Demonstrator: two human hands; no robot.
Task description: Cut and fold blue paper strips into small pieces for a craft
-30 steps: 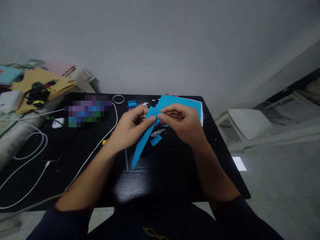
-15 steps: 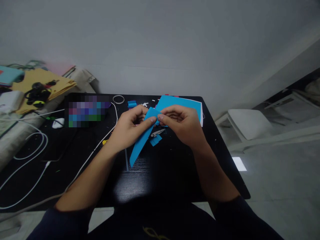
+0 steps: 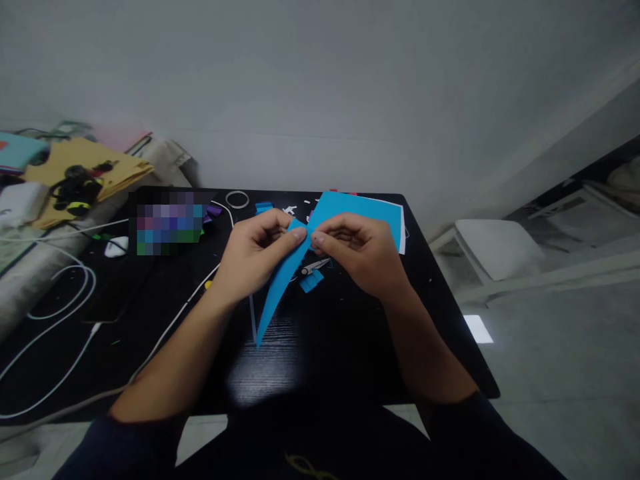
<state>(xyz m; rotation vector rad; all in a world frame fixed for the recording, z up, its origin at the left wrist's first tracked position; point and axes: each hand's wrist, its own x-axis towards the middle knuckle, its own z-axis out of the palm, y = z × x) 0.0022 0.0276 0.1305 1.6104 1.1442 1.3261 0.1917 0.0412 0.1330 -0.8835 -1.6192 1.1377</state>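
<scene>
Both hands hold a long blue paper strip [image 3: 280, 283] above the black table [image 3: 350, 333]. My left hand [image 3: 255, 257] pinches the strip's upper end between thumb and forefinger. My right hand [image 3: 357, 253] pinches the same end from the right, fingers curled. The strip's lower tip hangs down to the left toward the table. Under the hands lie small scissors [image 3: 314, 266] and a folded blue paper scrap [image 3: 311, 281]. A blue paper sheet [image 3: 367, 212] lies behind my right hand.
A white cable [image 3: 65, 320] loops across the table's left side, near a white ring [image 3: 237, 199] and small blue pieces [image 3: 263, 207]. Yellow paper with a black object [image 3: 75, 180] sits at far left. A white chair [image 3: 493, 247] stands right of the table.
The hands have shifted slightly left and closer together at the strip's top. The strip's lower tip has swung a little further left and down.
</scene>
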